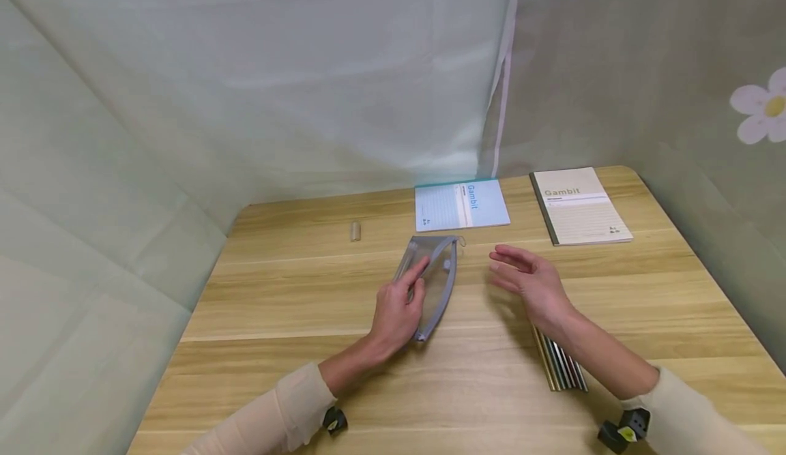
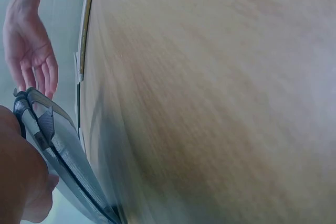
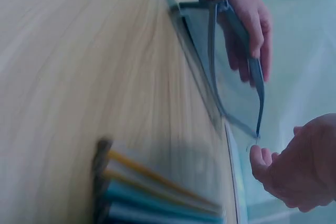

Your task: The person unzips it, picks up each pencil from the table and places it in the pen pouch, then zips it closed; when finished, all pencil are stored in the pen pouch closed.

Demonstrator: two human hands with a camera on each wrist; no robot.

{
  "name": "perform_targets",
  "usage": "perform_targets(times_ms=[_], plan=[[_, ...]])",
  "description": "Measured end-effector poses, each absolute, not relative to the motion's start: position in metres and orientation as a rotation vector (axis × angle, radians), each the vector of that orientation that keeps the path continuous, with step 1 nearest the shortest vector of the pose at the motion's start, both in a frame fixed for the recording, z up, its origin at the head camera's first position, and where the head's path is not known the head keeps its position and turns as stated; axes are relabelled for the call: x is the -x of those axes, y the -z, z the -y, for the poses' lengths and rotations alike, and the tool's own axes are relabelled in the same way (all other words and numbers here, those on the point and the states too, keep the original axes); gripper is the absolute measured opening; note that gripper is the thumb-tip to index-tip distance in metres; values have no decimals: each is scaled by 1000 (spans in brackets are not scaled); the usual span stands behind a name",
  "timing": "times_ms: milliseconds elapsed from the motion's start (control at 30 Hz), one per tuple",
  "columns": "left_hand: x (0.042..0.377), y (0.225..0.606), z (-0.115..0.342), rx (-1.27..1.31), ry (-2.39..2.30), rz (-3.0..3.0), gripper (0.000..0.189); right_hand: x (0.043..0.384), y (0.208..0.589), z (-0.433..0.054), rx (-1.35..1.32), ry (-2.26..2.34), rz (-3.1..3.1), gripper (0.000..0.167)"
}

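A translucent grey zip pouch [image 1: 439,291] stands propped up over the table, its zippered mouth spread apart and facing right. My left hand [image 1: 398,312] grips the pouch by one side of its mouth, index finger stretched along it; in the right wrist view the left thumb [image 3: 255,38] lies over the rim. To the right, my right hand [image 1: 535,284] is raised with loosely bent fingers and nothing in them, apart from the pouch. Beneath the right wrist lies a row of several slim pencil-like sticks [image 1: 557,363], gold, green, dark and silver, their far ends hidden by that hand.
A blue notebook [image 1: 460,206] lies behind the pouch, and a cream notebook [image 1: 583,206] is at the back right. Left of them sits a small beige block [image 1: 355,230]. Pale fabric [image 1: 344,86] hangs around the wooden table [image 1: 276,305].
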State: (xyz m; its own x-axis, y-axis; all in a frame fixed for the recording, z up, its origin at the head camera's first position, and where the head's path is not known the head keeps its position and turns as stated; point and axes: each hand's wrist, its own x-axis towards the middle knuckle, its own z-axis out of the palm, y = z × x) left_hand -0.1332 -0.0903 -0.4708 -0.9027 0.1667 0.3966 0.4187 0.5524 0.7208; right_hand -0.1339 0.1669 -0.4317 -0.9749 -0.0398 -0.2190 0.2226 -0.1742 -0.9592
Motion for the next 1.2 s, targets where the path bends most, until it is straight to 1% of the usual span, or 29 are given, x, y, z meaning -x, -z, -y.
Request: perform_targets(times_ms=[167,467,533,667,800,1033,1200], plan=[[132,469,90,493,1267,2502,41,127,439,-191,-163,2182,-2076,55],[132,470,90,487,1283,2507,41,115,452,-230,-159,1952,-2303,64],[132,470,91,485,1285,2513,41,112,455,-239,-130,1899,-2353,63],[133,470,92,484,1283,2520,41,107,462,-253,-60,1815,-2428,57],[133,471,92,491,1281,2522,41,101,469,-261,-11,1760,-2456,54],[133,470,92,480,1287,2536,41,92,480,-264,36,1578,-2613,55],[133,470,92,475,1288,2533,41,87,484,-265,57,1528,-2667,57]])
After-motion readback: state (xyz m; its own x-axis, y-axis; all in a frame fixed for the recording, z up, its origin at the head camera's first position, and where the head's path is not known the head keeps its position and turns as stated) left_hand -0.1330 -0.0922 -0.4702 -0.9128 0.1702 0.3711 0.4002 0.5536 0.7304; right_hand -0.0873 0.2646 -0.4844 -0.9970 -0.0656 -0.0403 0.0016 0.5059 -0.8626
